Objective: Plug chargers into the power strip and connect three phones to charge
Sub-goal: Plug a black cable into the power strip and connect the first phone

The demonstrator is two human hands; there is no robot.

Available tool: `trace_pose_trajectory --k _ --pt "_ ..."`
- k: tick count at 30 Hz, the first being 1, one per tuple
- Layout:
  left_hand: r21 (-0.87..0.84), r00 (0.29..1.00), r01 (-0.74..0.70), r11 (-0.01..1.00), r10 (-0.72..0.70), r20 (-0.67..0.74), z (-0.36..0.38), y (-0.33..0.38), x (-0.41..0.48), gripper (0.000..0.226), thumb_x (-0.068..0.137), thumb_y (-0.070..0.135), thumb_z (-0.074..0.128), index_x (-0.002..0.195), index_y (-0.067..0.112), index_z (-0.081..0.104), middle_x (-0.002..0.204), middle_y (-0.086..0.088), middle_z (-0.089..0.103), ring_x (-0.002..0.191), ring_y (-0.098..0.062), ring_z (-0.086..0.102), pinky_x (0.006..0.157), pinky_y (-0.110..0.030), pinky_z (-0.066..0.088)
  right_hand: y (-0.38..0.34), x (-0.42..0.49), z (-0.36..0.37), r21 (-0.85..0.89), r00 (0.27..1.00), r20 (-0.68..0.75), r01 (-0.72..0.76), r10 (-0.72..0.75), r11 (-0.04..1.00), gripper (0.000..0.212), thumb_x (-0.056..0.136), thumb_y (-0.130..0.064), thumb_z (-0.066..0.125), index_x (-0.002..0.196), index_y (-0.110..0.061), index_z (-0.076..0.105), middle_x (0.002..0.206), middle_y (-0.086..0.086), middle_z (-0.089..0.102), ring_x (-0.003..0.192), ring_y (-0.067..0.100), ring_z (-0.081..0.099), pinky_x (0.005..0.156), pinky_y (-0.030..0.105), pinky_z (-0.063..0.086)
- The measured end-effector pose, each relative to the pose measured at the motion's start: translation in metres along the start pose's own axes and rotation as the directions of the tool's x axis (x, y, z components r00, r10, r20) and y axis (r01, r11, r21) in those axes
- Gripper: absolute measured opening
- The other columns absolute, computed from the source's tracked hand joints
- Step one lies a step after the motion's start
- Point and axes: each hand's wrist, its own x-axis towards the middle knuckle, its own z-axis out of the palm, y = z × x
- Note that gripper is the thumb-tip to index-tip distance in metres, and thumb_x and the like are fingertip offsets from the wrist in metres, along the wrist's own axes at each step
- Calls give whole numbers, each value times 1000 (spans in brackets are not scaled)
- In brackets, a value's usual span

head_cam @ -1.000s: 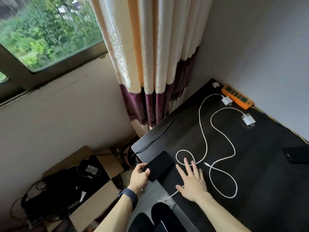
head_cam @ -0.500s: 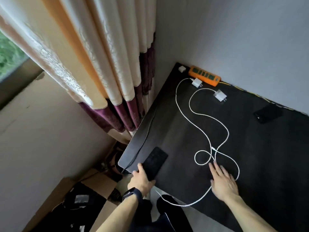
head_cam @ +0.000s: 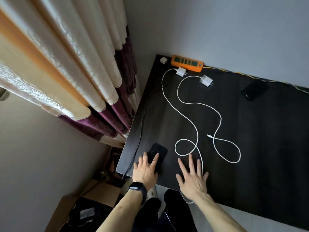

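- Dark table (head_cam: 267,139) in a wall corner: strip (head_cam: 187,63) along the far edge, two chargers (head_cam: 181,72) lying unplugged just beside it.
- Left hand (head_cam: 146,170) flat, fingers straight, on a phone (head_cam: 159,150) at the near-left corner; right hand (head_cam: 192,179) spread, empty.
- Likely next: pinch one charger's body, square prongs to slots, brace the strip.

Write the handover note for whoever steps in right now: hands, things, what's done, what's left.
Left hand: open, fingers resting on the near phone at the table's near-left corner.
Right hand: open, spread flat on the table, holding nothing.
Power strip: far edge, nothing plugged into it.
White charger and second white charger: lying unplugged by the strip, cables trailing towards the hands; one loose connector mid-table.
Second phone: far right.
Done: nothing connected.
Left: plug chargers in, connect phones. No third phone in view.
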Motion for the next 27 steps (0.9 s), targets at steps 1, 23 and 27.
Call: trace_pose_trajectory --k 1,23,27 --pt "-4 1000 14 1000 -14 -16 0 -1 0 79 94 45 50 156 39 1 157 -16 16 139 -33 26 110 -47 34 5 0 1 17 1000 13 -15 15 1000 64 100 -56 27 153 -49 -9 164 -3 -27 152 28 -18 109 73 19" --pt "-188 995 -66 980 51 -83 -113 23 81 53 92 41 49 143 27 41 151 -5 27 138 -28 30 109 -45 37 27 45 -122 244 965 -231 -66 124 968 38 97 -42 48 130 -27 58 134 -6 59 125 18 52 105 30 41" --pt "-200 982 -95 975 59 -178 -165 36 137 57 93 43 49 147 28 36 156 -2 23 140 -25 29 110 -43 37 1 96 -166 336 961 -274 70 27 939 39 97 -42 50 133 -27 56 135 -7 57 127 16 49 109 28 38"
